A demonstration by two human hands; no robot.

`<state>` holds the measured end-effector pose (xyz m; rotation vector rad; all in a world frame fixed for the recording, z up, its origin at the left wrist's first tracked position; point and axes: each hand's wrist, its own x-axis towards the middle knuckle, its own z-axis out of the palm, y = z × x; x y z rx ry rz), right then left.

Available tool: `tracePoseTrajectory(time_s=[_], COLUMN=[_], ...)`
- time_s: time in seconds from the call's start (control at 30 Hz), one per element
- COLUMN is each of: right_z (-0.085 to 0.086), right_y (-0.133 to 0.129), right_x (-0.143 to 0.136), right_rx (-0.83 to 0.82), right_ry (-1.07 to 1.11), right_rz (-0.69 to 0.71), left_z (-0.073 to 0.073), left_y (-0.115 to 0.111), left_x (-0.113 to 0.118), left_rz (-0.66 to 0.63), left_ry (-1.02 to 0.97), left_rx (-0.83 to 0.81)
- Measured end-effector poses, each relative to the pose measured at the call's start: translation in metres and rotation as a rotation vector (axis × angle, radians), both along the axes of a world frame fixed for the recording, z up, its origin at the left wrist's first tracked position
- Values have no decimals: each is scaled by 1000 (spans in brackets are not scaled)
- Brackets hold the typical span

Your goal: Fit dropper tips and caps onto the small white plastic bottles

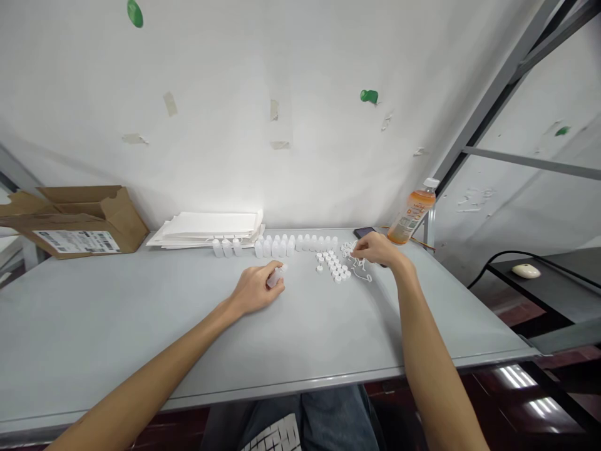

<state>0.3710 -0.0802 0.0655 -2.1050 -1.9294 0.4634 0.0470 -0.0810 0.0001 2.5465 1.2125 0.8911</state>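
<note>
My left hand is closed around a small translucent plastic bottle at the middle of the table. Over a pile of white looped plastic straps my right hand hovers or touches, its fingertips pinched together; whatever they grip is too small to make out. Just left of the pile lie several small white caps. Behind my left hand stand several uncapped-looking small bottles in rows. Three bottles with straps on top stand apart at the left.
Stacked white sheets lie against the wall, beside an opened cardboard box. An orange drink bottle stands at the back right near a phone. A white computer mouse rests on a dark surface at the far right.
</note>
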Motion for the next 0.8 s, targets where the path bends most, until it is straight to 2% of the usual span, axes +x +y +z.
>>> tracePoseTrajectory(time_s=[0.17,0.3,0.5,0.8], right_z=[6,3,-5,-1], right_y=[-7,-4,1,-3], right_x=[6,3,7,9], right_rx=[-362,-502,-508,-390], right_ry=[-63,-89,-51,91], right_rz=[-37,-64,-28,28], left_z=[2,1,2,2], left_y=[-1,-1,0,-1], left_x=[1,0,0,0], left_rz=[-12,-11,-28,-49], left_ry=[32,41,41,34], left_rx=[-42,-55,-83,-80])
